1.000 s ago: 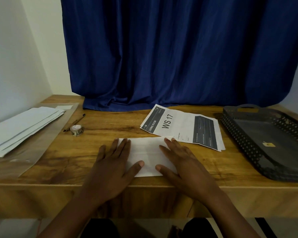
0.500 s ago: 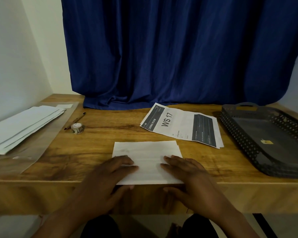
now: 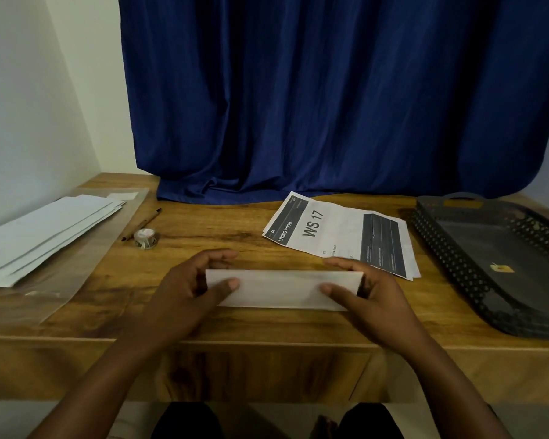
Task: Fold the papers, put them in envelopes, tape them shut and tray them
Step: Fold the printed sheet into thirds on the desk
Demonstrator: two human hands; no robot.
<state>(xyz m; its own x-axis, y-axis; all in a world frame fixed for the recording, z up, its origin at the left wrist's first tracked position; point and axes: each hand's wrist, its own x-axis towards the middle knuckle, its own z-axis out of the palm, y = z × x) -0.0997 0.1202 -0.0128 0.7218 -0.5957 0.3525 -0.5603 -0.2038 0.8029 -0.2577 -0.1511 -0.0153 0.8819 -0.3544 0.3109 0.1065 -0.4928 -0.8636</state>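
At nine o'clock we see the envelopes (image 3: pixel 45 229) fanned on a clear plastic sleeve (image 3: pixel 76 274) – at least three edges show, though we cannot count them exactly. Toward eleven lie one pen (image 3: pixel 143 224) and one tape roll (image 3: pixel 146 238), both untouched. At six o'clock, near the desk (image 3: pixel 235 324) edge, our left hand (image 3: pixel 184 296) and right hand (image 3: pixel 371 296) each pinch an end of the folded paper (image 3: pixel 282 289), thumb on the near face and fingers curled behind, so it stands as a narrow strip. At one o'clock lies a printed sheet (image 3: pixel 339 236) (a second edge shows beneath it, so probably two), still flat. At three o'clock sits one dark tray (image 3: pixel 476 280), holding no envelope – only a small yellow mark. We judge one paper nearly folded; stuffing, taping and traying all remain.
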